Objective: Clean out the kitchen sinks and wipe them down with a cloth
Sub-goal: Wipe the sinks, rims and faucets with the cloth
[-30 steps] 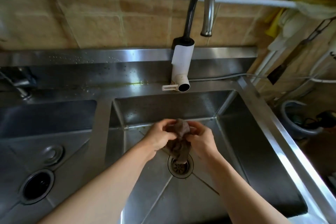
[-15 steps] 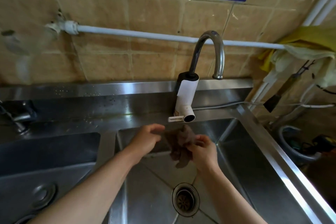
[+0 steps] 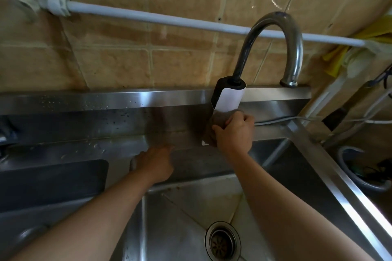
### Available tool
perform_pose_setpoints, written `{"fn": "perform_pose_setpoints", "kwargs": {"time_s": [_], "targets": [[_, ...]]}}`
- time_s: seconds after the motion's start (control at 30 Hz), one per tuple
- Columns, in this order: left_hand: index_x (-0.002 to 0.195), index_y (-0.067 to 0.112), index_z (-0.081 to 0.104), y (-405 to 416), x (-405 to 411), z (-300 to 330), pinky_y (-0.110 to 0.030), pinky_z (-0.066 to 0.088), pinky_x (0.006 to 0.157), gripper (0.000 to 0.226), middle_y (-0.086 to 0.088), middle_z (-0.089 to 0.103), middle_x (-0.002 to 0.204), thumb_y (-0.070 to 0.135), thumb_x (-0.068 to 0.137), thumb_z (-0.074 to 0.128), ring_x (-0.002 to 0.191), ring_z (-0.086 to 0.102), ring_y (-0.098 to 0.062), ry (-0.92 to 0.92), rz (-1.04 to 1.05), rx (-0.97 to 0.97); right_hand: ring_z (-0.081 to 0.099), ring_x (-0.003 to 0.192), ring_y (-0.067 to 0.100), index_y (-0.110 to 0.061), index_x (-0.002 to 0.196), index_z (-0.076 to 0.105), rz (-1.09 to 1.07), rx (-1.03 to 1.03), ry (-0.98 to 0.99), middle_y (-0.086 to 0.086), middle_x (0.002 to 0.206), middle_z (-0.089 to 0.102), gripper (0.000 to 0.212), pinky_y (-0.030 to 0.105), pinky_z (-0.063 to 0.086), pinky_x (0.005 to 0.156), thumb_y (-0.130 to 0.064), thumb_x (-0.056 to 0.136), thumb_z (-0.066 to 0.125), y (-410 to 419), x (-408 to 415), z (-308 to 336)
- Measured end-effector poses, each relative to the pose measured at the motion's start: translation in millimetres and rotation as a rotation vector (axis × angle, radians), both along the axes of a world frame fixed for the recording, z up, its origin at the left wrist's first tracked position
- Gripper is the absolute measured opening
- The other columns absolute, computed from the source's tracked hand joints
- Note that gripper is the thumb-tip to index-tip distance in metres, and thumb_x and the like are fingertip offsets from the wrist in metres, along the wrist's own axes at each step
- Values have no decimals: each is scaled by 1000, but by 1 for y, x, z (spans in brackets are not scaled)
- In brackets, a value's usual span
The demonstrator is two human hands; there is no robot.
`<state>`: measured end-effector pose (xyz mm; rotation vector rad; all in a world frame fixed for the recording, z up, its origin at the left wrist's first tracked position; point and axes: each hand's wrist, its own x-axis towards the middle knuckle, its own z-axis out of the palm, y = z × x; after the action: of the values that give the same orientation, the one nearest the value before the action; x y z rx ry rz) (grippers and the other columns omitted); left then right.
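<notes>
Stainless steel surrounds my arms: the right basin with its drain strainer lies nearest, the left basin beside it. My left hand rests on the ledge behind, fingers too blurred to judge. My right hand clutches the brown cloth against the faucet base. Beyond, a white pipe crosses the tiled wall.

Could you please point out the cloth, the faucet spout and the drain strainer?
cloth (image 3: 220, 119): head view, bunched part above the right hand.
faucet spout (image 3: 273, 19): head view, top of arch.
drain strainer (image 3: 222, 242): head view, centre grate.
</notes>
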<state>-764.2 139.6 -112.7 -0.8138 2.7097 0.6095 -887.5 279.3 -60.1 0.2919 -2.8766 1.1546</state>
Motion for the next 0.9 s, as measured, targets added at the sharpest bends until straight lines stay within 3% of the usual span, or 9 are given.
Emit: {"fn": "perform_pose_setpoints", "kwargs": {"time_s": [0.07,0.13,0.43,0.6,0.67,0.77,0.83,0.9], "targets": [[134,33,45,1,-3,-1,-42,42,97,53,-3,52,134,17,83,47,117,51,-30,30,-31,-36,45,117,30,-10,121,39,-71,91,18,12,130,36,58,44,50,87,-27,78,75,-5,-4,-3],[127,26,53,1,-6,0,-40,42,97,47,-2,54,129,13,83,48,115,52,-27,48,-40,-51,47,114,31,-11,120,34,-102,71,13,13,127,37,62,45,50,84,-24,76,76,-10,-5,-7],[119,25,59,-1,-9,1,-44,48,91,39,-4,52,124,19,81,51,110,54,-29,10,15,-7,58,94,32,-19,107,28,-6,-118,-5,10,107,55,48,48,53,79,-36,83,66,3,-21,-17],[121,25,60,5,-8,3,-42,42,96,39,1,50,122,15,84,52,113,49,-23,56,-26,-46,57,99,25,-20,109,25,69,-372,-227,1,102,50,43,38,51,81,-27,90,63,19,-40,-24],[122,25,60,7,-7,5,-42,42,97,40,1,50,123,16,84,52,114,48,-23,60,-37,-53,61,95,29,-19,113,29,38,-493,-412,8,104,54,38,38,56,70,-23,92,61,29,-46,-24],[124,25,59,9,-6,8,-42,40,99,42,1,50,125,15,83,53,117,47,-23,54,-46,-53,64,70,26,-8,117,41,-20,-524,-543,14,99,59,32,30,53,44,-20,93,59,33,-51,-18],[126,25,57,10,-5,10,-42,39,100,44,0,49,127,15,83,52,118,46,-23,42,-58,-65,63,69,26,-1,119,45,-85,-487,-513,16,101,60,34,34,56,49,-16,93,58,29,-53,-12],[127,24,57,11,-5,11,-42,39,100,44,1,49,128,15,84,52,119,46,-23,37,-56,-76,63,90,29,-12,115,39,-135,-470,-418,15,111,55,30,41,59,70,-18,93,58,26,-46,-9]]}}
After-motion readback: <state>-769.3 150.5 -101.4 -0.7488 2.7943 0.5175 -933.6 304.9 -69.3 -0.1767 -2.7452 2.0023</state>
